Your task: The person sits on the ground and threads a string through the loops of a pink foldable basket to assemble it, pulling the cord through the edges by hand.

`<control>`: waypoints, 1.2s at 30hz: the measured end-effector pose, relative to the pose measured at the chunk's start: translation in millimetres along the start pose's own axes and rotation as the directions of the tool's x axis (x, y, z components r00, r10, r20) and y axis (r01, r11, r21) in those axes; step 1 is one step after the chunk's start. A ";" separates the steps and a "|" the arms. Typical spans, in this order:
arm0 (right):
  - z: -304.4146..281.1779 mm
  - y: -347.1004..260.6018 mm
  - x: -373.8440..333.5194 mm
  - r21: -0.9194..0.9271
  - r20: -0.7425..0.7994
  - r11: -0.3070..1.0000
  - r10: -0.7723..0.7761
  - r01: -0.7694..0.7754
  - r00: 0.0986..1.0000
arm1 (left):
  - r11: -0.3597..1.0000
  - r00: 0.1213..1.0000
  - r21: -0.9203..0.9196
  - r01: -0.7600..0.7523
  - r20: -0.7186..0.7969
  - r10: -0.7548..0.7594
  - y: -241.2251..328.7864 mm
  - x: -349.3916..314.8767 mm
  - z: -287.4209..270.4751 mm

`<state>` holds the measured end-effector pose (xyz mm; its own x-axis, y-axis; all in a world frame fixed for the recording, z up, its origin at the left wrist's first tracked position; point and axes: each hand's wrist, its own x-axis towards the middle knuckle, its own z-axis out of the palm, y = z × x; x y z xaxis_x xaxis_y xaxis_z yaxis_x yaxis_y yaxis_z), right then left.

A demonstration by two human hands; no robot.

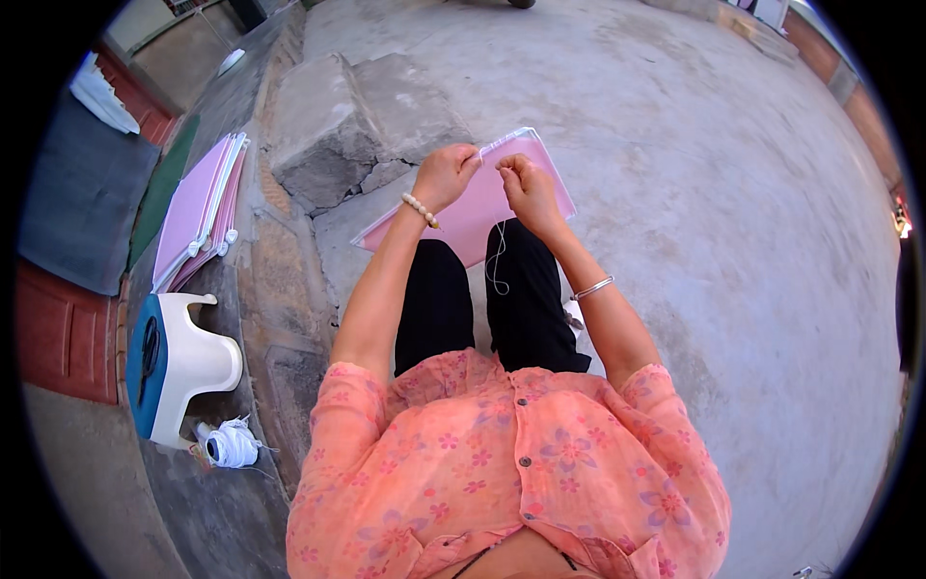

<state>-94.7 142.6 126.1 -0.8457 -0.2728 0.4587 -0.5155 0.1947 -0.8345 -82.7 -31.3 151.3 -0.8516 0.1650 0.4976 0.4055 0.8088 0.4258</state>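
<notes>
Peach floral blouse (511, 463) fills the bottom of the view; black trousers (482, 309) below it, person seated on the concrete ground (694, 193).

Flat pink plastic folder (482, 198) rests across the knees, used as a lap board. Both hands meet over its far edge. Left hand (445, 177) is closed in a pinch near the folder's edge, apparently on the thread or a small piece. Right hand (528, 185) is pinched shut on a thin white thread (499, 256), which loops down between the legs, slack.

Stack of more pink folders (201, 212), white-and-blue plastic stool (178, 362) and white thread spool (231, 446) lie within left reach.

Can't resolve a needle or what's between the fingertips; too small.
</notes>
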 end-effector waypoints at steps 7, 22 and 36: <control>8.9 14.8 2.3 -0.010 0.049 1.000 -0.029 0.029 0.998 | 0.997 0.999 -0.065 0.045 -0.012 -0.045 0.9 -0.6 0.6; 12.5 12.8 1.3 0.056 0.071 0.996 0.066 -0.070 0.995 | 0.999 0.996 0.025 -0.030 -0.089 0.032 7.7 -9.4 5.7; 13.0 53.5 -19.3 0.459 0.115 0.755 0.472 -0.469 0.874 | 0.912 0.973 0.389 -0.127 -0.128 0.190 31.9 -34.7 65.8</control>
<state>-104.1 146.1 68.6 -0.9666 -0.2547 -0.0285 0.0705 -0.1573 -0.9850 -62.1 25.9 97.9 -0.7093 0.2422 0.6620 0.3489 0.9366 0.0312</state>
